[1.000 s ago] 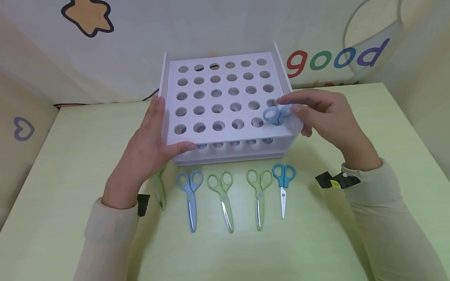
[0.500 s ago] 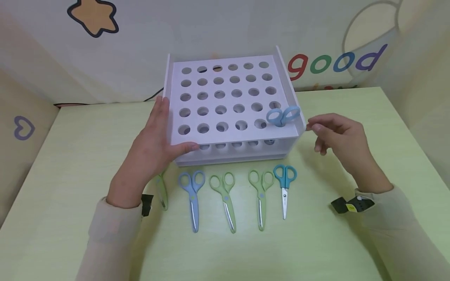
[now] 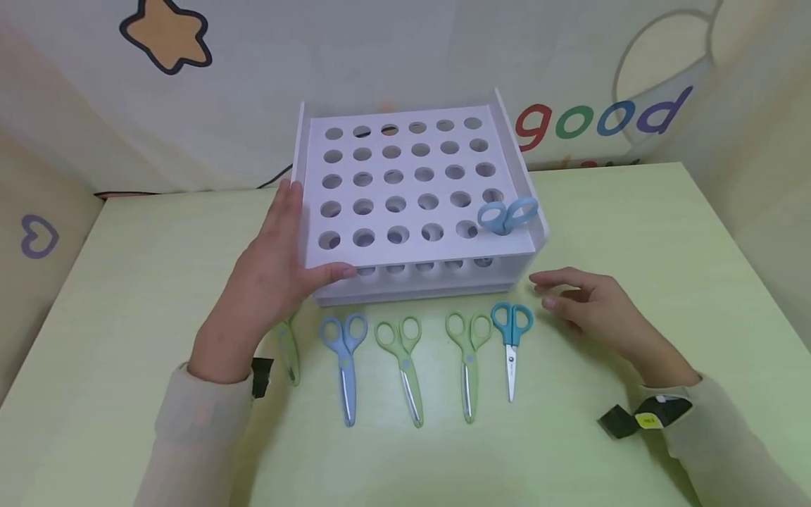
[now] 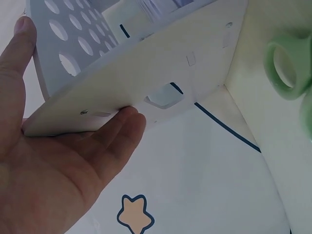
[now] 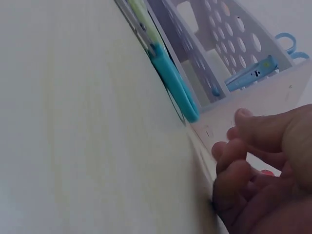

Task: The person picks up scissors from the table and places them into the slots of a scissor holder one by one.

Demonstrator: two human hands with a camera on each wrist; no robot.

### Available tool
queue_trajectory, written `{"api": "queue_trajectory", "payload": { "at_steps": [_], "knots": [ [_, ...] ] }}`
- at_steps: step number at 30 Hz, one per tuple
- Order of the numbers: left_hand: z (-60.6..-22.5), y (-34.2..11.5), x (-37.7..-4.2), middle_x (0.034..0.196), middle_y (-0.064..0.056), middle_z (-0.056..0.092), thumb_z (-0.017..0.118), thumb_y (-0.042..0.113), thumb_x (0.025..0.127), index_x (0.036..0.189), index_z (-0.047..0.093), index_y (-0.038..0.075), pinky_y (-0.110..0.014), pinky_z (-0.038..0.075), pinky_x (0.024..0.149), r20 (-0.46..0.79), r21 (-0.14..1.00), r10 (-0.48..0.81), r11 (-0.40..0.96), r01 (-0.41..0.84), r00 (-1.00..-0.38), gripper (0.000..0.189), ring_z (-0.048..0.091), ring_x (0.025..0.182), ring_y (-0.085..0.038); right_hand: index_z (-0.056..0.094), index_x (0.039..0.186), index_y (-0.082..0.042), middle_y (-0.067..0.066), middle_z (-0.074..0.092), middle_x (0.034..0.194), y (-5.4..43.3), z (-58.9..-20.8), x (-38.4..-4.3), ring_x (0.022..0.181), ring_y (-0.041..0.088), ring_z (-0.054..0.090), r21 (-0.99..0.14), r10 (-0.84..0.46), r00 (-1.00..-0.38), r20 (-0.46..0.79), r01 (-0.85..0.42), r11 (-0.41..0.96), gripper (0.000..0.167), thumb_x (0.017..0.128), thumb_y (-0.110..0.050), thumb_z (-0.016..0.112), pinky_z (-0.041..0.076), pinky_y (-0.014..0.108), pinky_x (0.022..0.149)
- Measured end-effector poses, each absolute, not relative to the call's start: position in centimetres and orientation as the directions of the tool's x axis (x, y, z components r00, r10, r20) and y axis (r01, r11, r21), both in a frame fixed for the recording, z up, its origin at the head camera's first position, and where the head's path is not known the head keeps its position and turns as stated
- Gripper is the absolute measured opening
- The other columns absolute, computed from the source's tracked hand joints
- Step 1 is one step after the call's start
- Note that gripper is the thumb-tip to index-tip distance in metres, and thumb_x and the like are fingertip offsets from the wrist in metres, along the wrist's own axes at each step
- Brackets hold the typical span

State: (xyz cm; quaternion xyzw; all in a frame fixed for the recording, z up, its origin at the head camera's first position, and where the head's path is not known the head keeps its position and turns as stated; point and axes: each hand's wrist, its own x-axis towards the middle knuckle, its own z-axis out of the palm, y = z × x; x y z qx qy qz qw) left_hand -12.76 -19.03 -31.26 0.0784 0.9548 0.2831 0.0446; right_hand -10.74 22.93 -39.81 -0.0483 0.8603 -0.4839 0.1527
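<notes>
A white rack (image 3: 410,189) with rows of round holes stands on the table. My left hand (image 3: 266,274) holds its left front corner, thumb on the front edge and fingers along the outer side wall. Light blue scissors (image 3: 503,224) stand in the front right hole, handles up; their lower part (image 5: 256,73) shows under the top panel in the right wrist view. My right hand (image 3: 589,303) holds nothing, fingers loosely bent, over the table right of the teal-handled scissors (image 3: 512,331), which lie with silver blades toward me.
In a row before the rack lie green scissors (image 3: 469,366), more green scissors (image 3: 408,373) and blue scissors (image 3: 346,359). Another green pair (image 3: 289,352) is partly hidden by my left hand. A patterned cloth (image 3: 405,56) hangs behind the table (image 3: 431,465).
My right hand has let go of the light blue scissors in the front right hole and moved down toward the teal-handled pair. My left hand stays on the rack.
</notes>
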Motion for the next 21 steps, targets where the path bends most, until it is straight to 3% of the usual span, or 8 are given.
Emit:
{"api": "queue_trajectory", "payload": {
  "at_steps": [4,6,13,21],
  "knots": [
    [-31.5,-19.1,-12.7,0.169,-0.002,-0.009,0.081,0.053,0.081,0.163,-0.003,0.014,-0.056,0.039,0.103,-0.016,0.516,0.184,0.844,0.150,-0.983,0.124,0.030,0.143,-0.040,0.063,0.136,-0.005,0.010,0.065,0.111,22.6,-40.3,-10.1,0.093,0.025,0.062,-0.808,-0.297,-0.936,-0.189,-0.023,0.588,0.039,0.098,-0.012,0.067,0.051,0.026,0.074],
    [-31.6,-19.2,-12.7,0.169,-0.004,-0.007,0.081,0.053,0.081,0.163,-0.001,0.013,-0.055,0.041,0.099,0.001,0.503,0.189,0.849,0.164,-0.982,0.123,0.033,0.141,-0.040,0.063,0.135,-0.004,0.006,0.061,0.104,22.3,-40.4,-9.9,0.093,0.024,0.060,-0.793,-0.330,-0.930,-0.163,-0.076,0.605,0.040,0.096,-0.012,0.070,0.049,0.026,0.077],
    [-31.8,-19.4,-12.7,0.169,-0.006,-0.005,0.082,0.053,0.080,0.163,0.002,0.009,-0.056,0.042,0.098,0.026,0.486,0.193,0.855,0.181,-0.981,0.123,0.030,0.144,-0.041,0.068,0.130,-0.007,-0.004,0.055,0.092,21.3,-40.6,-9.5,0.079,0.017,0.049,-0.723,-0.414,-0.908,-0.068,-0.241,0.647,0.042,0.089,-0.012,0.078,0.042,0.028,0.068],
    [-31.9,-19.3,-12.6,0.169,-0.004,-0.007,0.082,0.052,0.080,0.163,0.001,0.009,-0.056,0.043,0.098,0.032,0.494,0.193,0.850,0.183,-0.981,0.124,0.031,0.143,-0.042,0.068,0.131,-0.008,-0.005,0.052,0.089,20.9,-40.3,-9.4,0.078,0.015,0.047,-0.670,-0.459,-0.887,-0.043,-0.315,0.672,0.044,0.088,-0.003,0.077,0.042,0.029,0.067]
  ]
}}
